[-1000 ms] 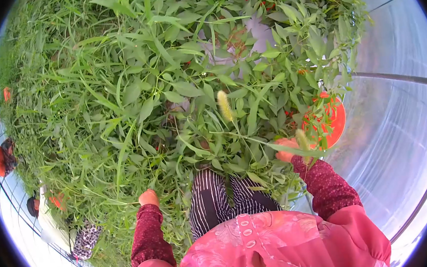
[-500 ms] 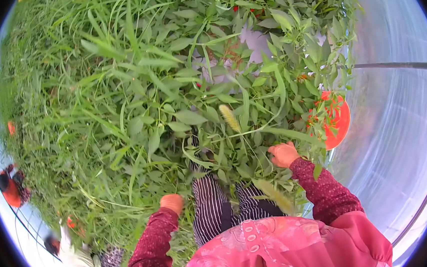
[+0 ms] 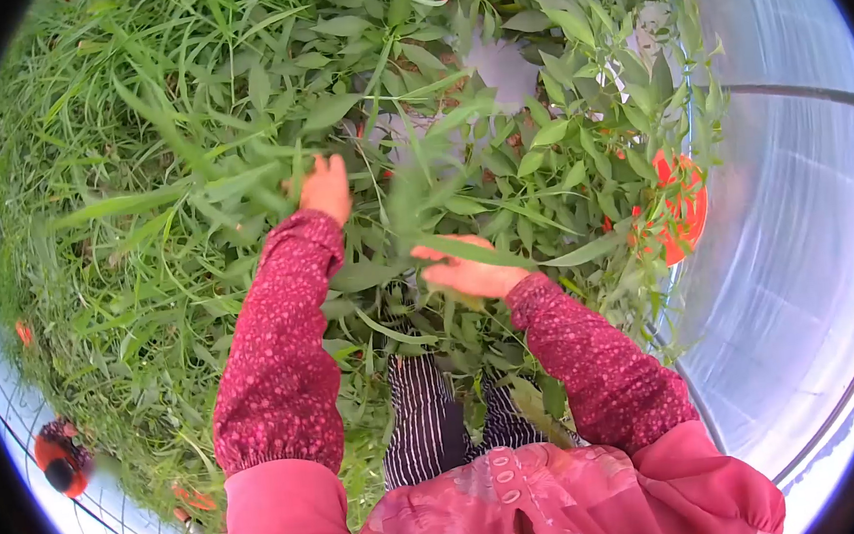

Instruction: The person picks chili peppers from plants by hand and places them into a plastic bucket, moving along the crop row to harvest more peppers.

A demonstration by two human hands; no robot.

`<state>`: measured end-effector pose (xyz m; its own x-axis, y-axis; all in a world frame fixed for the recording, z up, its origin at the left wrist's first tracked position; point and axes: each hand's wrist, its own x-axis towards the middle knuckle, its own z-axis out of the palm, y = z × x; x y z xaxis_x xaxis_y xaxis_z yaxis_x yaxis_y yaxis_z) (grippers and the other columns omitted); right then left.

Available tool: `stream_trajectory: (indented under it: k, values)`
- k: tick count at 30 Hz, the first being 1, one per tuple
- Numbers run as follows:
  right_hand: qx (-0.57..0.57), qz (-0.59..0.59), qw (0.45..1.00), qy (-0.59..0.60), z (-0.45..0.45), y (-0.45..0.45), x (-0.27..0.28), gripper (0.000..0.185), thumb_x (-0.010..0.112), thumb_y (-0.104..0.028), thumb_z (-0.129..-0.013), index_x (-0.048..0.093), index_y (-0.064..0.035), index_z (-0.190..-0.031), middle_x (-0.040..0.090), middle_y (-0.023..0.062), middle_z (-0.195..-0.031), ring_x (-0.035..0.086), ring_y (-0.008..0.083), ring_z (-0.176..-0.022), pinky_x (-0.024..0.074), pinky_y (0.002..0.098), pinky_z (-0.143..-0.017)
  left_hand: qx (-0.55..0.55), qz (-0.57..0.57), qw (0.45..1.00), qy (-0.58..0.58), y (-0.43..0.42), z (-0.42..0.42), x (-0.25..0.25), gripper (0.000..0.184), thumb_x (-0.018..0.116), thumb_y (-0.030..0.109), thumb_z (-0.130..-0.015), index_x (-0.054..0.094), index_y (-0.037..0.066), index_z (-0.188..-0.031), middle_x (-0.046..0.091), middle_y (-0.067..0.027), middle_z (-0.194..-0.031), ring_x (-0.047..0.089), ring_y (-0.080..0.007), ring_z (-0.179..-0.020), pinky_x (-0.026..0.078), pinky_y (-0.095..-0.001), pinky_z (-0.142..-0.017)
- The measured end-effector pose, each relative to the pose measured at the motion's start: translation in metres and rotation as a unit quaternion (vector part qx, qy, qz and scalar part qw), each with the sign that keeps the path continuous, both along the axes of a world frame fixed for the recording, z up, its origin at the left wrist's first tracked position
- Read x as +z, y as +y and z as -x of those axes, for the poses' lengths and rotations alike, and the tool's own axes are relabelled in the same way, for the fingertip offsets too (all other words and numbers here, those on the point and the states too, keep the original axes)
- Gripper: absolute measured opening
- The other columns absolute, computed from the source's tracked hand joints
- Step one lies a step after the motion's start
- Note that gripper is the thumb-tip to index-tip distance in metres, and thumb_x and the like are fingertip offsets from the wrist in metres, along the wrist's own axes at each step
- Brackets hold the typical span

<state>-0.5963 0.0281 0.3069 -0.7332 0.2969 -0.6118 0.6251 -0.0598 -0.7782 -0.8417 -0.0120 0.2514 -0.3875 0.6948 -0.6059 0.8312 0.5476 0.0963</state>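
On my feed the left hand [image 3: 327, 190], upper left of centre, and right hand [image 3: 480, 271], mid-frame, sit apart amid grass [image 3: 121, 206] and leafy plants [image 3: 550, 134], grips I cannot tell, nothing visibly finished, much seemingly left.

Long, narrow green grass blades [image 3: 131, 202] fan out well to the left of a red-orange basin [image 3: 693, 208], some of them blurred. Nearer the basin, also to its left, a single broad blade [image 3: 476, 251] slants down rightward. Leafy green plants [image 3: 550, 134], dotted with red, crowd the basin's left side, leaves partly covering it.
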Motion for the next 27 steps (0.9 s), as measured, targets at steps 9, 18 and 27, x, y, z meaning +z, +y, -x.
stream_trajectory:
  k: [9, 18, 27]
  values:
    - [0.012, -0.109, 0.994, 0.010, 0.054, -0.055, -0.021, 0.035, 0.058, -0.018, -0.081, 0.054, -0.0056, -0.113, 0.056, 0.0164, -0.114, 0.052, 0.0336, -0.107, 0.0424, 0.0409, -0.092, -0.119, 0.293, 0.943, 0.104, -0.139, 0.061, -0.120, 0.041, 0.050, 0.020, -0.087, 0.046, 0.006, -0.126, 0.054, -0.0136, -0.112, 0.049, -0.0287, -0.105, 0.035, -0.0509, -0.098]
    - [0.028, -0.107, 0.990, 0.084, 0.114, -0.060, -0.102, 0.063, 0.057, -0.011, -0.077, 0.036, -0.0079, -0.136, 0.034, 0.0156, -0.141, 0.034, 0.0336, -0.129, 0.0300, 0.0432, -0.105, -0.323, 0.132, 0.934, 0.081, -0.107, 0.031, -0.010, 0.049, 0.053, 0.023, -0.081, 0.048, 0.008, -0.127, 0.055, -0.0109, -0.119, 0.050, -0.0283, -0.112, 0.013, -0.0612, -0.106]
    - [0.046, -0.026, 0.989, 0.141, 0.104, -0.096, -0.155, 0.072, 0.059, 0.000, -0.069, 0.035, -0.0047, -0.136, 0.032, 0.0122, -0.144, 0.032, 0.0302, -0.131, 0.0295, 0.0406, -0.106, -0.292, 0.006, 0.936, -0.197, 0.029, -0.037, 0.088, 0.013, 0.056, 0.004, -0.072, 0.060, 0.002, -0.083, 0.059, -0.0146, -0.083, 0.060, -0.0306, -0.078, 0.048, -0.0402, -0.071]
